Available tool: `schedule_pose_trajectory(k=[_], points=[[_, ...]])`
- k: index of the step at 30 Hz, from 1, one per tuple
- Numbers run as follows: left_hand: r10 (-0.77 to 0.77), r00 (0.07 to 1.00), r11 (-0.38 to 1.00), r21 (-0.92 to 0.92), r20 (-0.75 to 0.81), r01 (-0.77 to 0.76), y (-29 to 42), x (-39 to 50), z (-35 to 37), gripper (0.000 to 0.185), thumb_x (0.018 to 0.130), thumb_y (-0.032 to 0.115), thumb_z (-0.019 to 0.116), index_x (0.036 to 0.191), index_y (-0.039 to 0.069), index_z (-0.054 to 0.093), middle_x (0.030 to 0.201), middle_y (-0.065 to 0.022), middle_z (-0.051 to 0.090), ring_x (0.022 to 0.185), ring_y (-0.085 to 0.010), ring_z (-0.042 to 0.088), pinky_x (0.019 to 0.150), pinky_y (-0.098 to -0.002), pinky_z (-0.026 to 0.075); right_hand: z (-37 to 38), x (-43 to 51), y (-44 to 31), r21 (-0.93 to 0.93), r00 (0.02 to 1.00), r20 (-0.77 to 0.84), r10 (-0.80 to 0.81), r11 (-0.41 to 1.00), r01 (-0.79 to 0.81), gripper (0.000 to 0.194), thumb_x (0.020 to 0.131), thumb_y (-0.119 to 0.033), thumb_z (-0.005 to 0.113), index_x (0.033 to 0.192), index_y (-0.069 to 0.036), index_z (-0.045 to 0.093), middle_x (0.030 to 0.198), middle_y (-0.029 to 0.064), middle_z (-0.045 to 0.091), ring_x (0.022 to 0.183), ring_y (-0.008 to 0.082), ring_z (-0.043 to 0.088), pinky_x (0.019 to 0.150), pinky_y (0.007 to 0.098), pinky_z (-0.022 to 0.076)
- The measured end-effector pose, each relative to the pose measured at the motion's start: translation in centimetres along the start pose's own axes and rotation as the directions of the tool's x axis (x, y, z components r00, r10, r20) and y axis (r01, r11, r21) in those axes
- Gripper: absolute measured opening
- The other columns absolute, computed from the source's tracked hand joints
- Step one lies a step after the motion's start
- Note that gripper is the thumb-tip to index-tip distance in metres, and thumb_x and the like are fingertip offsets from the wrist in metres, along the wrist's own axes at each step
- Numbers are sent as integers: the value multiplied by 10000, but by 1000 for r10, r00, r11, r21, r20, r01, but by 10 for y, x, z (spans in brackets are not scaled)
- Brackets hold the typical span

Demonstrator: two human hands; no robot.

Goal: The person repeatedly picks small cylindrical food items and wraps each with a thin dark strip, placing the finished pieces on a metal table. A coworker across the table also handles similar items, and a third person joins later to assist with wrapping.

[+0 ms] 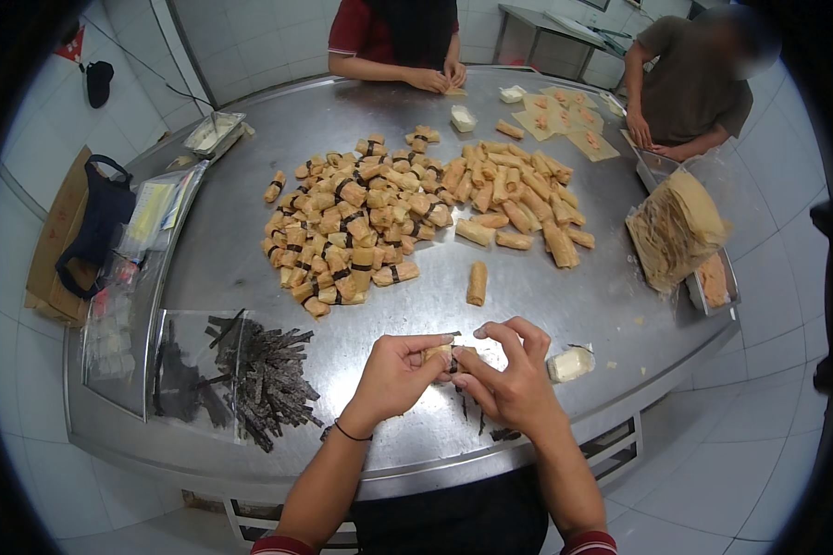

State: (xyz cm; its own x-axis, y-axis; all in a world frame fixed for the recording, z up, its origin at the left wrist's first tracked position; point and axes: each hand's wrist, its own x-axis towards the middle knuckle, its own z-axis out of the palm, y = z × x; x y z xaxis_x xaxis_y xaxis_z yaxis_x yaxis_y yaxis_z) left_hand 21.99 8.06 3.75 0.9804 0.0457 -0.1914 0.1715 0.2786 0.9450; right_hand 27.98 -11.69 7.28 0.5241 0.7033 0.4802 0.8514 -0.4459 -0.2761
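Note:
My left hand [399,374] holds the left end of a small filled roll [433,353] between thumb and fingers. My right hand [517,378] pinches the same roll near a dark seaweed strip that crosses it. Part of the roll is hidden by my fingers. A small white tub of pale paste [570,364] sits just right of my right hand. Cut seaweed strips [274,381] lie in a heap to the left, partly on a clear plastic bag [198,368]. One roll without a strip [477,283] lies beyond my hands.
Strip-banded rolls [350,222] are heaped on the steel table [389,458], beside a pile of plain rolls [520,187]. A stack of wrapper sheets [677,229] and a metal tray of filling [715,281] stand right. Two people work at the far side, near filled wrappers [562,114].

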Motion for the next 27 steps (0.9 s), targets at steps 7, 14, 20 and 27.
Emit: schedule_pose_trajectory(k=[7, 14, 20, 27], points=[[-13, 1000, 994, 108, 3, 12, 13, -5, -18, 308, 1007, 25, 648, 1270, -135, 649, 1076, -186, 755, 918, -170, 750, 804, -261, 630, -5, -5, 5, 166, 995, -96, 36, 986, -20, 262, 759, -210, 858, 1007, -142, 806, 1191, 101, 620, 1167, 347, 482, 997, 458, 418], [419, 882, 897, 247, -214, -367, 44, -1, -85, 484, 990, 100, 696, 1421, -78, 564, 1386, -179, 641, 1253, -233, 632, 1058, -355, 514, 16, 1, 43, 138, 973, -91, 211, 971, -198, 344, 847, -170, 794, 1167, -66, 723, 1182, 159, 639, 1155, 383, 538, 995, 477, 425], [475, 806, 834, 472, -353, -285, 39, 1, -105, 535, 970, 135, 722, 1445, -50, 557, 1418, -179, 638, 1287, -253, 619, 1069, -365, 473, 80, 44, 69, -3, 855, 10, 519, 855, -519, 442, 878, -165, 748, 1243, 55, 629, 1101, 255, 679, 980, 444, 660, 857, 499, 533], [384, 893, 862, 438, -234, -256, 36, -20, -98, 542, 923, 85, 763, 1436, 19, 599, 1269, -146, 717, 1109, -191, 671, 934, -316, 535, 71, 56, 22, 557, 895, 104, 433, 720, -413, 460, 889, -128, 758, 1295, 17, 598, 957, 185, 765, 827, 256, 721, 784, 365, 550]])
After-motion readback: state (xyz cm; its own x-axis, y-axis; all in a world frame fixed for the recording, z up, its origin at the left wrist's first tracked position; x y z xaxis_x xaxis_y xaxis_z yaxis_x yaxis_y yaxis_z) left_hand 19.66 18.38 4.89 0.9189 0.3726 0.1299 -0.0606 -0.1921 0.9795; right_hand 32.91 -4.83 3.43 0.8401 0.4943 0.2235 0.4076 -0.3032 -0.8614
